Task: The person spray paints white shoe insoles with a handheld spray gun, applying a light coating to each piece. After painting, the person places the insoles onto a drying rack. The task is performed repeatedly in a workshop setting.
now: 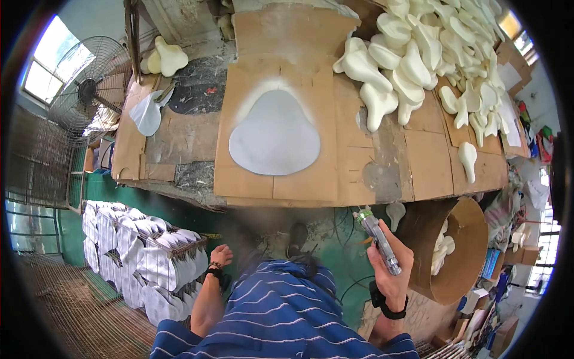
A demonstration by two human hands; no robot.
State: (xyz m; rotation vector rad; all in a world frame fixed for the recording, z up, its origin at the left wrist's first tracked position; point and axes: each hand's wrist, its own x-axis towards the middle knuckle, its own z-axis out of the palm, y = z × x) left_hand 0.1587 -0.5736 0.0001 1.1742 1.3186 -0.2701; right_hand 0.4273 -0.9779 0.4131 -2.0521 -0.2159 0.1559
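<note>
My right hand (393, 257) is wrapped around a spray gun (381, 240), a silver tool with a green-ringed nozzle end pointing up and left, just off the table's front edge. On a cardboard sheet (275, 188) at the middle of the table lies a flat, pale grey, rounded-triangle cover piece (275, 134). Whitish overspray rings its upper edge. My left hand (222, 256) hangs low beside a rack of similar pale pieces, fingers curled in with nothing visible in them.
Cream foam saddle-shaped pads (412, 60) are heaped at the table's far right. A few foam pads (170, 57) and a pale cover (146, 113) lie at the left. A fan (88, 90) stands beyond. A rack of pale covers (143, 251) and a cardboard drum (457, 287) flank me.
</note>
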